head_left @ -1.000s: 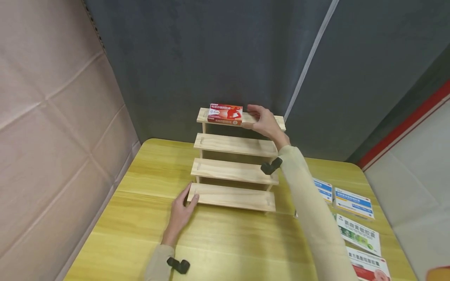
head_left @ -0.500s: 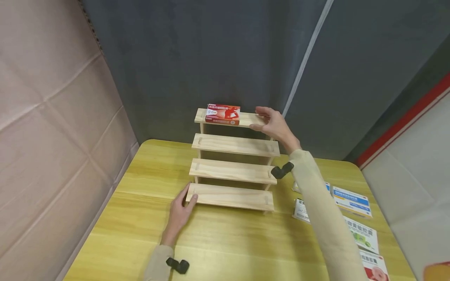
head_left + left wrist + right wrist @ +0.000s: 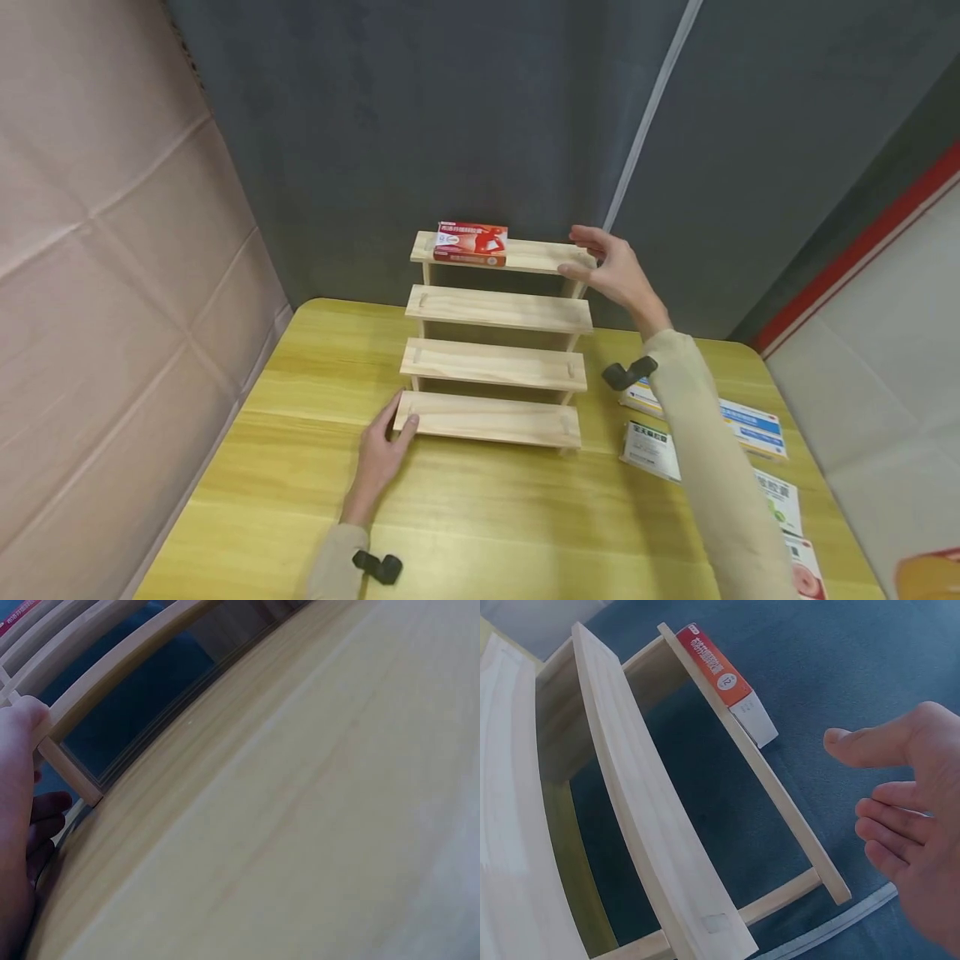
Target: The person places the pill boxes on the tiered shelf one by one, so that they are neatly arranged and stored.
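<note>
A stepped wooden rack [image 3: 491, 364] of several pale planks stands on the table. On the left part of its top plank lies a red and white medicine box [image 3: 471, 243]. My left hand [image 3: 381, 450] grips the left end of the lowest plank; in the left wrist view the thumb [image 3: 31, 712] lies on top, with the other fingers beside the leg below. Near the right end of the top plank hovers my right hand [image 3: 613, 265], empty, thumb apart from the fingers. The right wrist view shows a gap between this hand and the medicine box [image 3: 726, 675].
Right of the rack, several medicine boxes lie on the yellow wood-grain table [image 3: 480, 517]: a white one [image 3: 649, 448], a blue and white one [image 3: 757, 429] and others partly behind the right sleeve [image 3: 720, 467]. A dark curtain [image 3: 420, 117] hangs behind the rack.
My right hand has drawn away from the red medicine box, rightward along the top plank. More boxes on the right show beside the sleeve. The left hand stays on the lowest plank.
</note>
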`<state>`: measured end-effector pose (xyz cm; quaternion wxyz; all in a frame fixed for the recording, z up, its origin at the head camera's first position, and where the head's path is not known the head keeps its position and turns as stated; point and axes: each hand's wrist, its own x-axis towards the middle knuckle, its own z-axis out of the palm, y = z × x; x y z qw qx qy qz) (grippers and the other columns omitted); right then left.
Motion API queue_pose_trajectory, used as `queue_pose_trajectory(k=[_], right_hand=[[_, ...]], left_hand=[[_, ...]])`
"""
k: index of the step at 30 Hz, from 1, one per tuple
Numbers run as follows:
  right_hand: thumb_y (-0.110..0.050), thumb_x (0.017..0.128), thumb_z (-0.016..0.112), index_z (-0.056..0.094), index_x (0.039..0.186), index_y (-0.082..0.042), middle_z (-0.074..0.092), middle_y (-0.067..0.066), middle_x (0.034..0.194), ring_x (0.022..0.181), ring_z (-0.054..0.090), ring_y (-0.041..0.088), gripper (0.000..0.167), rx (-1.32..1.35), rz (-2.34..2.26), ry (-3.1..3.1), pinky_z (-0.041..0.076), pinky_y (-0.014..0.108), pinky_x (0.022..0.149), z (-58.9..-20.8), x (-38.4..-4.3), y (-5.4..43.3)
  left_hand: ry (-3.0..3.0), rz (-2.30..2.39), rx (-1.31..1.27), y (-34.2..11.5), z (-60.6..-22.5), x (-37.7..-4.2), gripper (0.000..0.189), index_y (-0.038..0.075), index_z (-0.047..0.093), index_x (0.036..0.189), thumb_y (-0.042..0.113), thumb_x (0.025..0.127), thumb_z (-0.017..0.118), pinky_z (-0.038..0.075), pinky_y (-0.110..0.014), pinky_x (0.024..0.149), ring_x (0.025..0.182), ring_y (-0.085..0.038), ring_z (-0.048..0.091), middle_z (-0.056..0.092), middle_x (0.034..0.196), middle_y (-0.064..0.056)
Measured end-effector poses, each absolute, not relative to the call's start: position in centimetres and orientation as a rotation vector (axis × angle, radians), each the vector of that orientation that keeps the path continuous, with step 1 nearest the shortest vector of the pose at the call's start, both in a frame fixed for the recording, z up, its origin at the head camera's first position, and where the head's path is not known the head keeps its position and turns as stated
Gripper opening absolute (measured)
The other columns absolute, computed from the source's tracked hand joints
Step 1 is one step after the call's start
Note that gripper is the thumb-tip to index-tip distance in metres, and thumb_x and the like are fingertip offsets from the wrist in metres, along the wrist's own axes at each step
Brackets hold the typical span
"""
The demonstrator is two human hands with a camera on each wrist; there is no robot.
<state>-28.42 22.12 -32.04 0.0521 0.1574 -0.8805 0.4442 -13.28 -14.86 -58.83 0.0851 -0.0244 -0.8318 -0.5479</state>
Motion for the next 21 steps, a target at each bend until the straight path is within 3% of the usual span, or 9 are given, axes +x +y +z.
queue_pose_trajectory(k=[8, 21], right_hand=[[-0.017, 0.088, 0.078, 0.048, 0.149, -0.002, 0.052, 0.021, 0.150, 0.141, 0.047, 0.036, 0.070, 0.474, 1.370, -2.630, 0.036, 0.051, 0.121, -32.1, -27.1, 23.3], [-0.019, 0.089, 0.078, 0.047, 0.150, -0.005, 0.050, 0.018, 0.153, 0.143, 0.045, 0.033, 0.070, 0.398, 1.340, -2.613, 0.034, 0.047, 0.123, -33.0, -24.9, 25.1]], left_hand=[[-2.486, -1.628, -0.075, -15.0, -58.8, -13.3, 0.062, 0.018, 0.040, 0.156, 0.040, 0.102, 0.060, 0.028, -0.059, 0.124, 0.148, -0.040, 0.038, 0.042, 0.159, -0.014], [-2.475, -1.649, -0.075, -14.9, -58.7, -13.2, 0.063, 0.017, 0.041, 0.156, 0.041, 0.102, 0.060, 0.028, -0.057, 0.125, 0.148, -0.039, 0.038, 0.042, 0.159, -0.013]])
